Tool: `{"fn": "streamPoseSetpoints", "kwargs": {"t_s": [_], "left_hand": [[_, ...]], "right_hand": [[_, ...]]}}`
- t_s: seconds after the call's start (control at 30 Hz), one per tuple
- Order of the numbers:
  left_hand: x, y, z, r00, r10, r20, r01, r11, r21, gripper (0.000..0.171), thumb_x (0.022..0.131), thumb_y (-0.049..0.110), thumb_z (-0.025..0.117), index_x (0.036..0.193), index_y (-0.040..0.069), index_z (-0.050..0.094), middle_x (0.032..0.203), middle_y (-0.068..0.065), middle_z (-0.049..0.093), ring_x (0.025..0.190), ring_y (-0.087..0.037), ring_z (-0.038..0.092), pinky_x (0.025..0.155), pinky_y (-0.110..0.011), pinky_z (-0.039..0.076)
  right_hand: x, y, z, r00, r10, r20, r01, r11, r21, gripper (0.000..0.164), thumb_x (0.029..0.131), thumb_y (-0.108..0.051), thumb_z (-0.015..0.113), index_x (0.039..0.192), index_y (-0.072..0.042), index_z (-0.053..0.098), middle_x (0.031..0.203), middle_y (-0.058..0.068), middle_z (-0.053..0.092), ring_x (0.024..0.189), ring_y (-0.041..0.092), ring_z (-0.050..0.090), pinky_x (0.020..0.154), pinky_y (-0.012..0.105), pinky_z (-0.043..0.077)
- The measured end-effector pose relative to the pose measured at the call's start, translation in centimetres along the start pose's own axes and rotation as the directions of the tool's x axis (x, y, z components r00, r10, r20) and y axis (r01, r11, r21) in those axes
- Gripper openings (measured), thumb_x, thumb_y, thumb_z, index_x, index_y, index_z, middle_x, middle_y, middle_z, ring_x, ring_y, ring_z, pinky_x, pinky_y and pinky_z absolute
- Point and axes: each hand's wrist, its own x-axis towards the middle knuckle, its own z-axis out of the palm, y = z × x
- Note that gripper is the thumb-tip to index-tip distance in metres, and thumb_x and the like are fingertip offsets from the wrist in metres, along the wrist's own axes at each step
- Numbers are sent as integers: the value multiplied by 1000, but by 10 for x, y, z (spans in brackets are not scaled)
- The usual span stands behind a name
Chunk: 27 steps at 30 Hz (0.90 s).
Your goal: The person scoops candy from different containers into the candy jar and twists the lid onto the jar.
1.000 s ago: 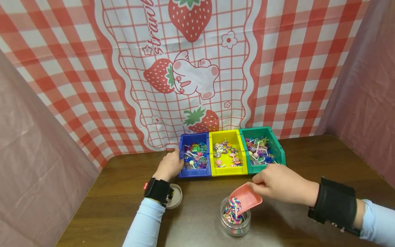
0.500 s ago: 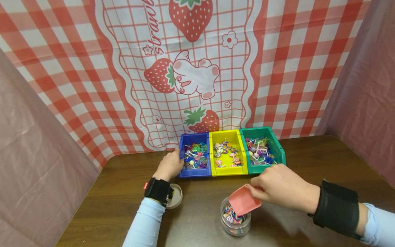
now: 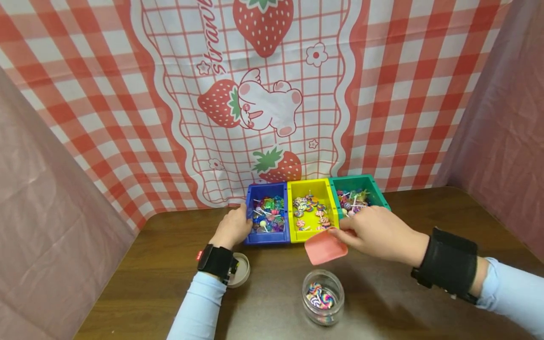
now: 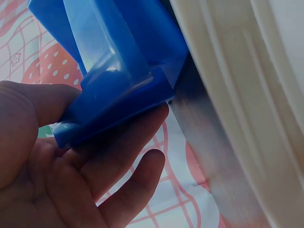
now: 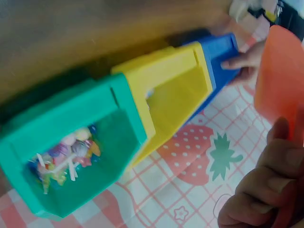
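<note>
My left hand (image 3: 232,228) grips the left side of the blue bin (image 3: 266,238); in the left wrist view the thumb and fingers pinch the bin's edge (image 4: 114,104). My right hand (image 3: 380,235) holds a pink scoop (image 3: 325,247) by its handle, in front of the yellow bin (image 3: 314,236). No candy shows in the scoop. Below it stands a clear jar (image 3: 324,309) with several swirl lollipops (image 3: 320,298) at the bottom. The right hand partly hides the green bin (image 3: 357,182) in the head view.
Small colourful candies (image 3: 269,215) fill the blue bin, and swirl lollipops (image 3: 310,204) lie in the yellow one. Mixed lollipops (image 5: 66,154) are in the green bin. A round lid (image 3: 241,270) lies beside the left wrist. A checked strawberry cloth (image 3: 272,108) hangs behind the bins.
Swirl lollipops dropped from the scoop into the jar. My right hand then lifted the scoop away from the jar, toward the yellow bin. The left hand stayed on the blue bin.
</note>
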Motion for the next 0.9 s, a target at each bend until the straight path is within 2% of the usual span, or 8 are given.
{"fn": "streamPoseSetpoints", "kwargs": {"t_s": [0.13,0.23,0.33,0.47,0.63,0.77,0.9], "left_hand": [[1,0,-1,1000,-1,1,1,1000,-2,41,95,17,60,130,-2,53,113,-27,65,100,-44,65,83,-57,51],[2,1,-1,1000,-4,7,4,1000,-7,44,95,18,60,133,-3,51,115,-27,65,102,-44,64,84,-57,50],[2,1,-1,1000,-8,14,8,1000,-9,47,95,18,60,136,-3,50,117,-27,64,104,-44,64,86,-57,50],[3,1,-1,1000,-7,15,7,1000,-11,48,95,18,61,136,-4,51,118,-26,64,105,-42,64,87,-56,50],[1,1,-3,1000,0,14,0,1000,-7,42,91,15,62,127,-6,56,112,-25,66,100,-38,65,84,-55,51],[0,1,-3,1000,13,0,-13,1000,2,36,90,15,62,120,-5,59,106,-24,67,95,-39,66,80,-55,52],[1,0,-3,1000,23,0,-23,1000,-1,35,90,16,62,118,-5,59,104,-24,67,95,-40,66,79,-55,52]], "right_hand": [[28,3,-4,997,75,27,-75,997,-17,37,93,-45,69,65,-22,59,49,-10,35,43,6,36,46,26,30],[52,3,-3,991,126,55,-124,992,-39,35,94,-44,67,69,-19,62,50,-6,39,44,10,40,47,27,34],[74,2,1,989,138,62,-132,988,-80,37,94,-42,67,67,-18,59,51,-4,42,46,12,43,49,28,37],[101,-2,13,998,64,31,-57,982,-180,36,93,-37,68,65,-17,58,51,-5,43,47,13,44,49,27,39],[125,-11,34,995,-93,-33,78,945,-318,38,90,-27,68,57,-15,55,48,-4,33,43,16,41,44,27,34],[140,-22,47,980,-190,-52,151,895,-420,41,87,-22,66,50,-15,48,49,-4,28,42,16,40,41,29,33],[154,-33,59,974,-224,-11,183,819,-544,35,89,-23,68,56,-14,61,50,-3,39,44,16,47,43,30,42]]}}
